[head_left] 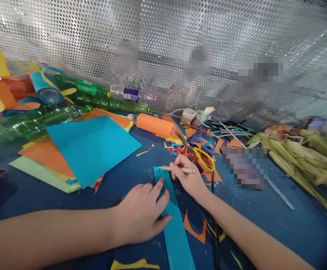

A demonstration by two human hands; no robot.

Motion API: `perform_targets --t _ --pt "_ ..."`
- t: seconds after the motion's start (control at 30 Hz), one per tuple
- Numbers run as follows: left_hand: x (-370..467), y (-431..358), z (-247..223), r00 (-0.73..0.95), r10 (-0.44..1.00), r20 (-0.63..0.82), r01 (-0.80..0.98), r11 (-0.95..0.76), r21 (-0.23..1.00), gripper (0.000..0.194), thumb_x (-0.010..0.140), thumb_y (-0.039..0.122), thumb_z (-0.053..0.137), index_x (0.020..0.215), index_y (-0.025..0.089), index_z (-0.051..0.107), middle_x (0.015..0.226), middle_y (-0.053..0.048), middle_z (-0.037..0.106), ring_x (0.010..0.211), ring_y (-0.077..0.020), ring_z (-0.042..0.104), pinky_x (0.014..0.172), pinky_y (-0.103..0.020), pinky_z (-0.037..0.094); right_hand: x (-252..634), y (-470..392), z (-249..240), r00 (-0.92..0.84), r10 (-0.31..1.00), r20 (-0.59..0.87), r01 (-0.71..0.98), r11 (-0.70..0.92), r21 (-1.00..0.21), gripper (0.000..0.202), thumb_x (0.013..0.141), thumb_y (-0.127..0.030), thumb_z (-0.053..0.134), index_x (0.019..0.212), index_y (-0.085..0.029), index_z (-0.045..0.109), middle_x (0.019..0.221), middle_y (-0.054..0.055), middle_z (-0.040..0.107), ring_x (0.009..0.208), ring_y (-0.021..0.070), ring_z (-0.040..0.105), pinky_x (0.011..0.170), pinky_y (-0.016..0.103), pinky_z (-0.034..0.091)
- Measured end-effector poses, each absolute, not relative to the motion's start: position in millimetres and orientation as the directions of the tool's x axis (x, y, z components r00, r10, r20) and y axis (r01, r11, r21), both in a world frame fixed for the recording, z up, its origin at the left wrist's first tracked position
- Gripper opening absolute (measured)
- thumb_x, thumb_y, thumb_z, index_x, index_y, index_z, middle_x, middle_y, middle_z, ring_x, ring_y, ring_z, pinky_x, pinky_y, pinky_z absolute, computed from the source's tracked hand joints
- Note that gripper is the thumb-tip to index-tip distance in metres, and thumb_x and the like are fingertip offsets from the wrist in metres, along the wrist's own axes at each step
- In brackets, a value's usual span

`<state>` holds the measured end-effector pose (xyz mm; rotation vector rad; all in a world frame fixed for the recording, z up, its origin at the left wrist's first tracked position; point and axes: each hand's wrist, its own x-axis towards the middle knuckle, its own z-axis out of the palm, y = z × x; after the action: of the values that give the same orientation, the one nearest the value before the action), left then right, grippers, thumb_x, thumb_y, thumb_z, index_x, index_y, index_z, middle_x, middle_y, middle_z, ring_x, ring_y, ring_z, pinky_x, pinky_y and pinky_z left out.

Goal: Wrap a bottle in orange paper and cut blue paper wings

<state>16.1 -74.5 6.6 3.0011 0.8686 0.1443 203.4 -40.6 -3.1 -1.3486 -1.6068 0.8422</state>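
A long blue paper strip [177, 228] lies on the dark blue table, running from the bottom edge up to my hands. My left hand [145, 212] rests on it, fingers spread and pressing it flat. In my right hand [187, 176] a pale pencil [180, 170] is gripped, its tip touching the strip's far end. Just beyond that hand sit scissors with yellow handles [204, 159], lying among paper scraps. Orange paper offcuts [195, 228] lie right of the strip.
Left stands a stack of coloured sheets with a blue sheet [94, 146] on top. Green bottles [30, 122], an orange-wrapped bottle [154, 125] and paper-decorated bottles [49, 92] line the back. Corn husks [306, 150] lie at right, behind a perforated metal screen [157, 37].
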Motion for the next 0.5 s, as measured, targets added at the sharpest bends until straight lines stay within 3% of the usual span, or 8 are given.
perform_targets --t 0.5 --pt "15.0 -75.1 5.8 0.841 0.528 0.114 0.524 -0.849 0.065 0.049 0.090 0.044 0.034 0.124 0.012 0.048 0.131 -0.021 0.048 0.089 -0.0288 0.061 0.069 -0.042 0.050 205.5 -41.2 -2.5 -0.013 0.979 0.205 0.437 0.190 -0.879 0.025 0.085 -0.026 0.048 0.063 -0.023 0.036 0.048 -0.007 0.044 0.046 0.0104 0.043 0.052 0.024 0.035"
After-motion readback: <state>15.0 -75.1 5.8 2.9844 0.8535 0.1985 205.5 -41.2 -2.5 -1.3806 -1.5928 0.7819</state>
